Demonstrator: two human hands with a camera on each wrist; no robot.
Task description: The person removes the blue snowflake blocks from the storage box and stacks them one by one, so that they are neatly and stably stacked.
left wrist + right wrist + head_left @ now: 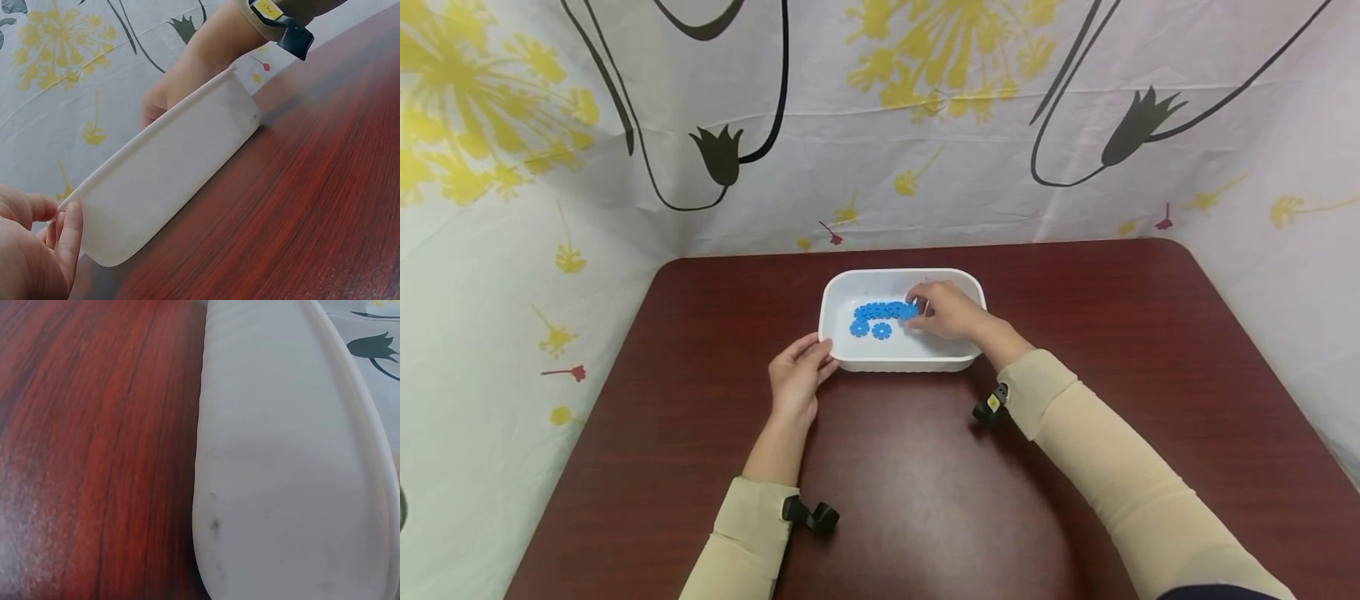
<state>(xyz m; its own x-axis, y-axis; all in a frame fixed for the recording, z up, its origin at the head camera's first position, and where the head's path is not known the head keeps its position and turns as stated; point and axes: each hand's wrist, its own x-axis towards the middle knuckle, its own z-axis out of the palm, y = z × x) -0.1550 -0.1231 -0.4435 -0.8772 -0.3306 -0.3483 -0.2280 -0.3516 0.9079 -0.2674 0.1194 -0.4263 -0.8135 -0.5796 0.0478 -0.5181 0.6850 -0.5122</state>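
A white plastic tray (pixel 902 365) with rounded corners stands near the table's far edge. My left hand (pixel 796 379) grips its near left corner, and the left wrist view shows the thumb and fingers pinching the rim. Inside lie small blue notched discs (pixel 880 311), overlapping in a row, with a single disc (pixel 882 331) apart in front. My right hand (pixel 951 312) reaches in over the right side, thumb and fingers curled about the discs at the row's right end. Those discs are partly hidden by the fingers. In the right wrist view the tray's outer wall hides that hand's fingers.
The dark red wooden table (pixel 925 483) extends around the tray. Behind it and at both sides hangs a white sheet (pixel 880 183) with flower prints. A small black camera (pixel 811 515) is strapped at the left cuff, another (pixel 990 407) at the right cuff.
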